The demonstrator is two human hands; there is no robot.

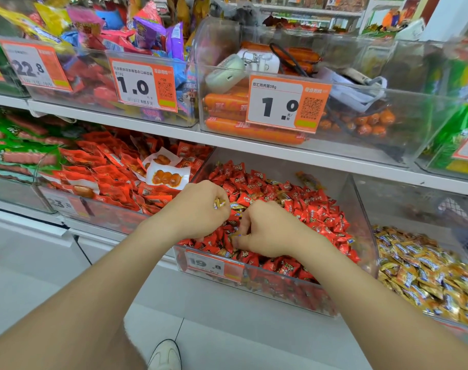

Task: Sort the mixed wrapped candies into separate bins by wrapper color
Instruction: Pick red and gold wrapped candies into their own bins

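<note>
1. Forearms (94, 289) stretched in from the bottom edge of my feed, with a white shoe (165, 355) on the floor tiles between them.
2. I saw the left hand (198, 206) curled round a few gold candies (219, 203), held at the left edge of the clear bin (362, 217).
3. I saw the right hand (267, 231) just beside it, near the bin's front edge, knuckles up and fingers curled down into the red candies (315, 217). Whether they pinched one, I could not tell.
4. Red candies filled that bin, with gold wrappers scattered among them, and a price tag (212, 265) reading 19.8 sat on its front wall.
5. I saw a gold-wrapped heap (427, 271) in the neighbouring bin (400, 204) at the right.
</note>
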